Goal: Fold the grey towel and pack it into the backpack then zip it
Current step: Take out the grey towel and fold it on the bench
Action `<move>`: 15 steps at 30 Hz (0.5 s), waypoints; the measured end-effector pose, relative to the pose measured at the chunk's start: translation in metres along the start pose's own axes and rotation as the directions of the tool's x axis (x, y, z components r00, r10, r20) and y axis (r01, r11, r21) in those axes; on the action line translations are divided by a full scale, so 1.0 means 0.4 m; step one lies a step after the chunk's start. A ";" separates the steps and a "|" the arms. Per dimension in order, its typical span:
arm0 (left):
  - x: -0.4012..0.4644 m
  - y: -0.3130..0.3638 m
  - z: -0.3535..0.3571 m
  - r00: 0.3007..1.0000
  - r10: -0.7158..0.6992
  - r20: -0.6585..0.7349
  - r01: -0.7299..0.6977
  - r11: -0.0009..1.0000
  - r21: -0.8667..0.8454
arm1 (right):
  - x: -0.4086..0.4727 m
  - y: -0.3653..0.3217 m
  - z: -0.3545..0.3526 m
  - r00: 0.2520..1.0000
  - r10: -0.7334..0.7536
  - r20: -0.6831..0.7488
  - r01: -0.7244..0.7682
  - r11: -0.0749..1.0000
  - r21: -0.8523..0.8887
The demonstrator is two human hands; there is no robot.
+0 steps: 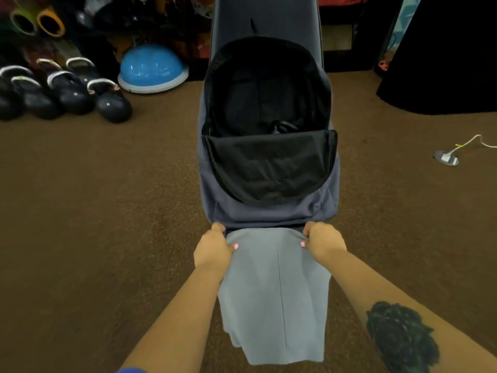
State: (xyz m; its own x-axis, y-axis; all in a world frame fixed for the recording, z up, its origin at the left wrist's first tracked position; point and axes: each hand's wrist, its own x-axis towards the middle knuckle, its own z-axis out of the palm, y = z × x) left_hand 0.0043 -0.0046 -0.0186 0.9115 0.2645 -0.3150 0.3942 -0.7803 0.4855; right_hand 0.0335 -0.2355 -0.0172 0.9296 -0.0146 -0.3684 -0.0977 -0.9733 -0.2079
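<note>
Before open backpack (269, 162), hands hold towel (274, 297)

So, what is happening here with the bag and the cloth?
A person holds a grey folded towel by its top corners, left hand on one corner and right hand on the other. It hangs in front of a grey backpack with black lining, which lies on a dark bench above the brown carpet. The backpack's main compartment is unzipped and open. The towel is not yet inside.
</note>
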 end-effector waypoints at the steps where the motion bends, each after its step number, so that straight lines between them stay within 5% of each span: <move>1: -0.005 0.002 -0.007 1.000 0.028 0.006 -0.028 0.999 0.034 | -0.006 -0.001 -0.010 1.000 -0.006 0.005 0.006 1.000 -0.013; 15: -0.131 0.124 -0.362 0.966 0.255 0.033 -0.257 0.951 0.173 | -0.189 -0.068 -0.410 0.983 -0.177 -0.050 0.184 0.927 0.326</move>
State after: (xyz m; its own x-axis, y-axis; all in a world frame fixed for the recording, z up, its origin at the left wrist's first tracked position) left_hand -0.0069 0.0249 0.1399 0.9776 0.0377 -0.2071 0.1200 -0.9080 0.4013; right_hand 0.0240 -0.2457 0.1649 0.9489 0.1466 -0.2795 -0.0356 -0.8303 -0.5562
